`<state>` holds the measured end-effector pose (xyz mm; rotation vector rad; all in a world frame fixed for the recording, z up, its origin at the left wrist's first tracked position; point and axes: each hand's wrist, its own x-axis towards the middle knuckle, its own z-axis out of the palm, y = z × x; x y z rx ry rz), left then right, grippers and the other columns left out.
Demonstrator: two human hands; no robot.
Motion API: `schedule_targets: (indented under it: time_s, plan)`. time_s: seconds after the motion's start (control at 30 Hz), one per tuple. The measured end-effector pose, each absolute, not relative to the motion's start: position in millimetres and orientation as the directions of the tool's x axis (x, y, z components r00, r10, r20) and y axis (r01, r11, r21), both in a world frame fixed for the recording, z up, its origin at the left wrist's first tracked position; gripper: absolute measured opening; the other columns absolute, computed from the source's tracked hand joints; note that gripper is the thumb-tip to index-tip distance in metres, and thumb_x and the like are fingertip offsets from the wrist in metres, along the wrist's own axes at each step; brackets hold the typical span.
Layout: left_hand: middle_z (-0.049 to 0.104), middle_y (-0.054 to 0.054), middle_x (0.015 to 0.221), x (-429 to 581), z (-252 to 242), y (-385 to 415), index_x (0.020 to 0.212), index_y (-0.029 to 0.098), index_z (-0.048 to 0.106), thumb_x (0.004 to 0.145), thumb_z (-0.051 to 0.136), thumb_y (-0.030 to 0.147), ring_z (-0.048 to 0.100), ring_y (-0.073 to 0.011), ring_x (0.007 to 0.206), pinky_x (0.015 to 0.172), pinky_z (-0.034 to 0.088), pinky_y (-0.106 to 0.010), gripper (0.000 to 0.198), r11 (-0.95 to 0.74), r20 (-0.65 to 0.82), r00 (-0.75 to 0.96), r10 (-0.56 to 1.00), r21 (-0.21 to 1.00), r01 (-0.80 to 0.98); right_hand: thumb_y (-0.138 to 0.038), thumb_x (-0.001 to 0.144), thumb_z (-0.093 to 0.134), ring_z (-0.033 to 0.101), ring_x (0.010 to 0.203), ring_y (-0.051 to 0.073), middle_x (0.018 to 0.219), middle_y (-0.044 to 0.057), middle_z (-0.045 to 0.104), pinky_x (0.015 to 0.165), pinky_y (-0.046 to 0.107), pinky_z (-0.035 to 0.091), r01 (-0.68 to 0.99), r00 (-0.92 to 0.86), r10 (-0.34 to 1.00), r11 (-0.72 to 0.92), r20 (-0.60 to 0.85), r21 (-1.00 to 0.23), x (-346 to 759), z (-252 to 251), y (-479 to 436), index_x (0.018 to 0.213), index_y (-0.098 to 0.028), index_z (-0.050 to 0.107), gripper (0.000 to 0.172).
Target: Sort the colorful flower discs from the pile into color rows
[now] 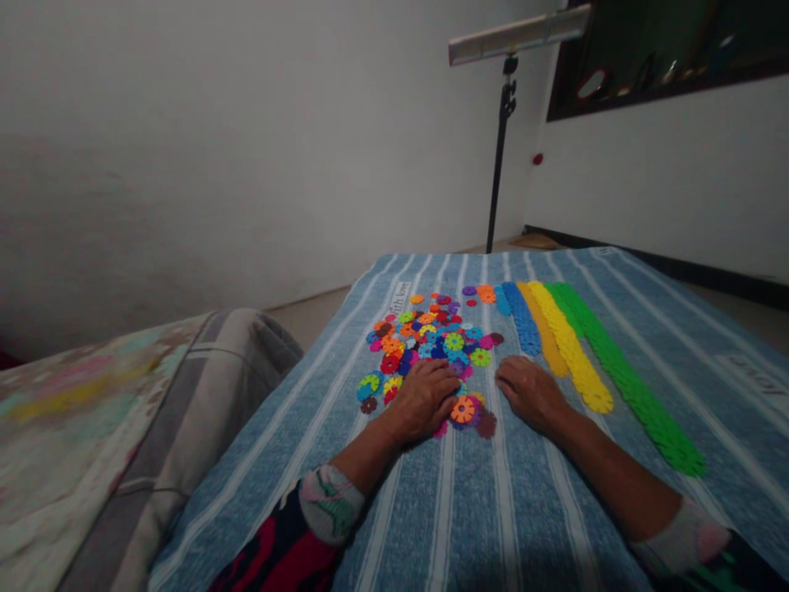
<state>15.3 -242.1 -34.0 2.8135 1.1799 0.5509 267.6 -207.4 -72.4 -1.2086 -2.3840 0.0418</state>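
My left hand (425, 399) lies palm down on the near part of a loose pile of colourful notched plastic discs (425, 329), its fingers stretched over them. Close to its fingertips are an orange disc (463, 409) and a brown disc (486, 424). To the right of the pile, my right hand (530, 390) rests just below a blue row of discs (521, 316) with its fingers curled in; whatever they may hold is hidden. Alongside run overlapping rows in amber (546, 333), yellow (573, 353) and green (629, 382), the green one longest.
A striped blue cloth (407, 526) covers the table. At the rows' far end lie a purple disc (469, 291), orange discs (486, 293) and light-blue discs (503, 302). A covered piece of furniture (154, 427) stands at left. Behind the table rises a lamp stand (498, 156).
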Motion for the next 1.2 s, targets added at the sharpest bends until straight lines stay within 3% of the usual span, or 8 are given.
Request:
schedule_targets:
  time_s: [0.2,0.4,0.77,1.0,1.07,1.2]
  plan:
    - [0.07,-0.012,0.108,5.4,-39.2,-235.8,0.106,0.017,0.066,0.088,0.054,0.02,0.056,-0.0265,0.117,0.105,0.042,-0.046,0.022,-0.697,0.392,0.601,0.696,0.172,0.696,-0.016,0.091,0.048,0.054,0.088,0.021,0.087,0.007,0.062,0.08,0.033,0.039,0.751,-0.5,0.77,0.613,0.395,-0.245,268.4,-74.1,-207.0,0.083,-0.018,0.063,0.017]
    - [0.069,-0.009,0.116,18.8,-24.3,-248.0,0.11,0.02,0.066,0.091,0.054,0.032,0.054,-0.0257,0.121,0.108,0.039,-0.043,0.025,-0.783,0.337,0.708,0.621,0.227,0.579,-0.016,0.091,0.048,0.054,0.088,0.021,0.087,0.008,0.062,0.081,0.033,0.041,0.736,-0.506,0.762,0.626,0.404,-0.258,267.5,-72.3,-209.0,0.082,-0.018,0.064,0.018]
    - [0.067,-0.011,0.095,9.0,-25.2,-244.6,0.096,0.017,0.066,0.092,0.049,0.028,0.06,-0.0234,0.099,0.092,0.048,-0.04,0.021,-0.743,0.373,0.652,0.66,0.195,0.64,-0.024,0.092,0.053,0.048,0.115,0.026,0.117,0.012,0.058,0.097,0.044,0.041,0.537,-0.691,0.609,0.793,0.39,-0.288,249.8,-63.9,-222.0,0.102,-0.021,0.067,0.018]
    - [0.065,-0.012,0.118,20.0,-27.9,-249.8,0.107,0.019,0.066,0.09,0.057,0.033,0.053,-0.0274,0.122,0.107,0.042,-0.045,0.024,-0.812,0.417,0.709,0.568,0.141,0.567,-0.024,0.091,0.056,0.046,0.12,0.026,0.122,0.011,0.057,0.101,0.046,0.039,0.579,-0.671,0.645,0.764,0.365,-0.285,242.9,-62.6,-225.1,0.1,-0.021,0.067,0.015]
    - [0.065,-0.013,0.121,22.6,-30.5,-250.0,0.109,0.019,0.065,0.09,0.058,0.035,0.052,-0.0283,0.124,0.107,0.043,-0.047,0.027,-0.821,0.431,0.715,0.551,0.124,0.557,-0.024,0.091,0.056,0.047,0.12,0.026,0.121,0.011,0.058,0.102,0.047,0.038,0.565,-0.668,0.647,0.763,0.367,-0.315,240.2,-63.3,-224.0,0.098,-0.02,0.067,0.014]
    - [0.067,-0.011,0.115,25.4,-32.9,-249.6,0.106,0.02,0.067,0.089,0.058,0.029,0.056,-0.0265,0.119,0.106,0.045,-0.047,0.02,-0.825,0.421,0.723,0.548,0.126,0.551,-0.016,0.084,0.062,0.05,0.117,0.026,0.116,0.011,0.062,0.104,0.047,0.037,0.498,-0.596,0.706,0.699,0.383,-0.513,237.4,-63.4,-219.4,0.086,-0.018,0.068,0.006]
